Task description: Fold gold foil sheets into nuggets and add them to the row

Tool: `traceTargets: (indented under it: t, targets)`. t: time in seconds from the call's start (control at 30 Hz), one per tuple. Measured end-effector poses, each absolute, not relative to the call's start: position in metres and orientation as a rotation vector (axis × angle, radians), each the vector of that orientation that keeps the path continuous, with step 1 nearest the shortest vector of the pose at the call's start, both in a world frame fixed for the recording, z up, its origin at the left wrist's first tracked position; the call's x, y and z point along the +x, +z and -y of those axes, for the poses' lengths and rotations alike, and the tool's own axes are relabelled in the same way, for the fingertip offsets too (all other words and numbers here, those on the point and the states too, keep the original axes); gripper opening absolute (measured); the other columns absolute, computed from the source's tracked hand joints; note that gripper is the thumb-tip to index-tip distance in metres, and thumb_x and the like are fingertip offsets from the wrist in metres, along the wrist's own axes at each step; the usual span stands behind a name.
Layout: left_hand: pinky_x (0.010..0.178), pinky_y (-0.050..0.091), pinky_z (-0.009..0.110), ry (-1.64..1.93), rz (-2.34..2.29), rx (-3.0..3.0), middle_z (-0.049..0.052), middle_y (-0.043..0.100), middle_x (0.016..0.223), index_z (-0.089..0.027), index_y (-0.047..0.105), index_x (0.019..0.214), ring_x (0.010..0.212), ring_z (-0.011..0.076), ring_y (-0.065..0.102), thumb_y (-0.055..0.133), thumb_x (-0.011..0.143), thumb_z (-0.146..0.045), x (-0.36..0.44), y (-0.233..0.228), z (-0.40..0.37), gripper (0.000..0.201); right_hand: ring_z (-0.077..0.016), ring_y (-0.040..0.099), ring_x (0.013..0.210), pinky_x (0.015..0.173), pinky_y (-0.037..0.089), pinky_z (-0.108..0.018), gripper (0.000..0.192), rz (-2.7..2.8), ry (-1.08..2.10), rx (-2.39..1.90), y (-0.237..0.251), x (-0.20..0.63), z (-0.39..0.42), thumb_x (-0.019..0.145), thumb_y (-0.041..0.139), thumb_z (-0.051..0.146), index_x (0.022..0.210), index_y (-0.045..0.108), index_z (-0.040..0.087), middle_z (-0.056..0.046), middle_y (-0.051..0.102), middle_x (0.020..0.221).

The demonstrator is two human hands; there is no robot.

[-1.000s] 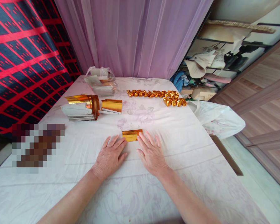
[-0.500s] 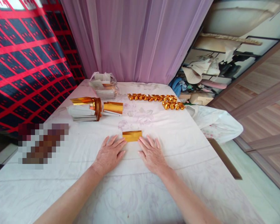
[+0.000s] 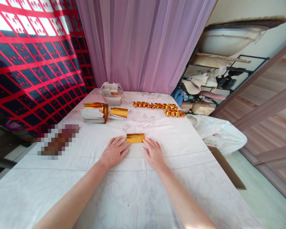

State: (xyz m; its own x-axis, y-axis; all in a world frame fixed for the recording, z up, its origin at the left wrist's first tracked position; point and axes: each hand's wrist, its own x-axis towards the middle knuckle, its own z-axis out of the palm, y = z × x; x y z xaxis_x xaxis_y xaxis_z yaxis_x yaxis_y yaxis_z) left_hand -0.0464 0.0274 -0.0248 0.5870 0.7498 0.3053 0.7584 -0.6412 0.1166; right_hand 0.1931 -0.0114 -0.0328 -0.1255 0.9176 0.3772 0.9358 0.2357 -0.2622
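A small rectangle of gold foil paper [image 3: 135, 138] lies flat on the cloth-covered table [image 3: 133, 184], its long side across my view. My left hand [image 3: 114, 152] rests palm down at its left end, fingers spread, with fingertips at the lower left corner. At the opposite end my right hand [image 3: 153, 152] lies flat, its fingertips touching the lower right corner. Both hands are open. Beyond them, a row of folded gold foil pieces [image 3: 154, 105] stretches across the table, with a shorter row [image 3: 173, 113] in front of its right end.
Stacked gold and white paper sheets [image 3: 94, 115] stand at the back left, beside a few loose gold sheets [image 3: 119, 112]. Behind them is a clear plastic bag [image 3: 112, 93] holding more paper. A pixelated patch [image 3: 58, 140] covers something at left. A white plastic bag [image 3: 225, 132] hangs past the right edge.
The camera view has shifted slightly. The right fingers are closer together, and the foil paper looks flatter, its upper edge less raised. Both hands stay at its ends.
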Motion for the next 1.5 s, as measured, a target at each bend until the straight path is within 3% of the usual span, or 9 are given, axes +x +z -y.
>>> traceTargets:
  t: [0.1,0.23,0.37,0.47,0.67,1.03,1.17,1.27,1.5]
  targets:
    - [0.110,0.036,0.051,-0.531,1.328,-2.775,0.006,0.056,0.141,-0.030,0.059,0.132,0.132,0.0256,0.047,0.046,0.096,-0.036,-0.046,-0.024,-0.027,0.039,-0.0205,0.057,0.120,0.100,0.043,-0.038,0.037,1.875,0.034,-1.708,-0.036,0.199,-0.001,0.092,0.047,0.023,0.127,0.060,0.018,-0.010,0.064,0.130]
    - [0.109,0.037,0.054,-0.603,1.346,-2.807,0.007,0.057,0.141,-0.029,0.061,0.129,0.130,0.0275,0.049,0.049,0.093,-0.031,-0.047,-0.020,-0.025,0.038,-0.0235,0.060,0.114,0.095,0.046,-0.040,0.038,1.784,0.088,-1.764,-0.033,0.203,-0.017,0.088,0.054,0.025,0.125,0.061,0.018,-0.011,0.067,0.125]
    - [0.109,0.037,0.052,-0.746,1.384,-2.806,0.008,0.065,0.128,-0.023,0.068,0.109,0.120,0.0244,0.058,0.053,0.090,-0.027,-0.048,-0.016,-0.024,0.025,-0.0228,0.058,0.118,0.097,0.045,-0.040,0.034,1.818,0.169,-1.631,-0.032,0.207,-0.022,0.081,0.062,0.022,0.114,0.067,0.024,-0.007,0.065,0.128]
    - [0.105,0.041,0.050,-0.798,1.457,-2.756,0.009,0.069,0.116,-0.020,0.068,0.097,0.108,0.0238,0.062,0.055,0.089,-0.025,-0.050,-0.015,-0.028,0.016,-0.0213,0.061,0.111,0.096,0.046,-0.039,0.026,1.798,0.217,-1.565,-0.035,0.208,-0.022,0.078,0.060,0.015,0.099,0.071,0.024,-0.005,0.069,0.119]
    - [0.092,0.049,0.047,-0.908,1.555,-2.690,0.008,0.070,0.105,-0.022,0.069,0.107,0.100,0.0268,0.062,0.066,0.081,-0.024,-0.044,-0.019,-0.046,0.026,-0.0207,0.064,0.101,0.093,0.047,-0.039,0.027,1.783,0.228,-1.548,-0.039,0.208,-0.024,0.074,0.057,0.009,0.087,0.073,0.027,-0.003,0.073,0.106]
    - [0.083,0.051,0.039,-1.152,1.529,-2.750,0.003,0.073,0.088,-0.022,0.069,0.084,0.085,0.0204,0.066,0.065,0.083,-0.022,-0.033,-0.021,-0.056,0.004,-0.0213,0.066,0.098,0.091,0.050,-0.039,0.013,1.745,0.270,-1.416,-0.040,0.213,-0.021,0.083,0.060,0.021,0.090,0.071,0.025,-0.006,0.073,0.101]
    - [0.088,0.051,0.040,-1.248,1.504,-2.751,0.005,0.074,0.100,-0.022,0.067,0.086,0.095,0.0208,0.065,0.058,0.088,-0.024,-0.032,-0.016,-0.052,0.009,-0.0219,0.065,0.101,0.091,0.050,-0.039,0.013,1.704,0.238,-1.357,-0.033,0.213,-0.018,0.085,0.059,0.026,0.089,0.071,0.025,-0.008,0.071,0.109]
    - [0.093,0.049,0.043,-1.336,1.512,-2.719,0.008,0.072,0.111,-0.022,0.066,0.083,0.106,0.0232,0.063,0.056,0.089,-0.027,-0.032,-0.011,-0.049,0.012,-0.0213,0.066,0.097,0.089,0.051,-0.039,0.014,1.701,0.265,-1.303,-0.026,0.211,-0.015,0.086,0.056,0.025,0.088,0.070,0.025,-0.007,0.073,0.100]
    - [0.075,0.051,0.030,-1.441,1.693,-2.754,0.002,0.070,0.079,-0.021,0.064,0.088,0.076,0.0171,0.065,0.052,0.090,-0.033,-0.027,-0.002,-0.037,0.018,-0.0152,0.066,0.067,0.064,0.053,-0.025,0.018,1.546,0.500,-1.386,-0.014,0.202,-0.006,0.089,0.054,0.035,0.087,0.066,0.022,-0.001,0.071,0.074]
